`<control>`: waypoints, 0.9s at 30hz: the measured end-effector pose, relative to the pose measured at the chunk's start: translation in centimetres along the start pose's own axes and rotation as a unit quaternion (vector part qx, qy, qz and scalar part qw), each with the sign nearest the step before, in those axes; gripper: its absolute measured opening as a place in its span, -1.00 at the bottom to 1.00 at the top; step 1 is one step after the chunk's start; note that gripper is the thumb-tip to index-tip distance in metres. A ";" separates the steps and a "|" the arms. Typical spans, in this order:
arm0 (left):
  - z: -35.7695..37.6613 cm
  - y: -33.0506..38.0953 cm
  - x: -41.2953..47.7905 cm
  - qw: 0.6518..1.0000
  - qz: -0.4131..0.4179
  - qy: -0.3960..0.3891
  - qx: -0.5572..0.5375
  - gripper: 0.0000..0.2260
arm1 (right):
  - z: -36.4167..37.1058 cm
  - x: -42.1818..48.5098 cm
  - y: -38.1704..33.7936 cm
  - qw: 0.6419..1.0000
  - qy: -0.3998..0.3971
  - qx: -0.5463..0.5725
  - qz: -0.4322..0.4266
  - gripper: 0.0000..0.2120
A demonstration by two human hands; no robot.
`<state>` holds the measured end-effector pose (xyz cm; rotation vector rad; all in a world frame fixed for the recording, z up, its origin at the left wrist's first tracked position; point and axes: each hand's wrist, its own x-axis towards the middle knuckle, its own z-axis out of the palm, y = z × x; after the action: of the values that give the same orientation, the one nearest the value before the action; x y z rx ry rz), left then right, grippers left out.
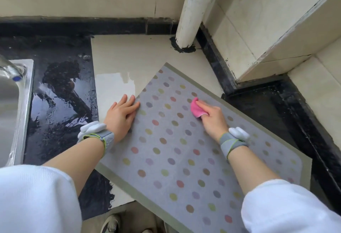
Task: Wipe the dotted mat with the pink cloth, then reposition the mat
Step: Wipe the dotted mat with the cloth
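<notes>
The dotted mat is grey with pastel dots and a green border. It lies askew on the counter, one corner pointing at the back wall, its near end hanging past the front edge. My right hand presses a small folded pink cloth onto the mat's upper part. Flat on the mat's left edge rests my left hand, fingers spread, half on the mat and half on the cream tile.
A steel sink with a tap sits at the left, beside a wet black counter surface. A white drain pipe rises at the back. A tiled ledge stands at the right. My shoes show below the counter.
</notes>
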<state>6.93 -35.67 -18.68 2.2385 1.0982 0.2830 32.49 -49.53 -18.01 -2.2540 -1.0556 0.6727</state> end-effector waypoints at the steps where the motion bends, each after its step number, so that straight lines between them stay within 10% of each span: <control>1: 0.1 0.0 -0.1 1.000 0.000 -0.001 0.003 -0.66 | 1.3 -1.6 -0.7 0.999 -0.037 0.004 -0.032 -0.53; 13: -1.8 1.4 -2.5 0.996 0.005 -0.078 0.031 -0.65 | 6.2 -18.5 -6.9 0.940 -0.305 0.153 0.006 -0.57; 20: -3.3 -3.7 -10.5 0.999 -0.036 -0.023 -0.008 -0.61 | 2.8 -4.5 -7.2 0.979 0.018 0.172 0.110 -0.56; 27: -3.0 -4.2 -10.8 0.999 -0.038 -0.018 -0.024 -0.59 | 9.7 -8.6 -8.4 0.994 -0.090 0.006 -0.058 -0.55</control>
<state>-3.86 -40.76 -18.06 2.1462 1.1437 0.2337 17.02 -49.29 -17.67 -2.1340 -1.2558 0.8425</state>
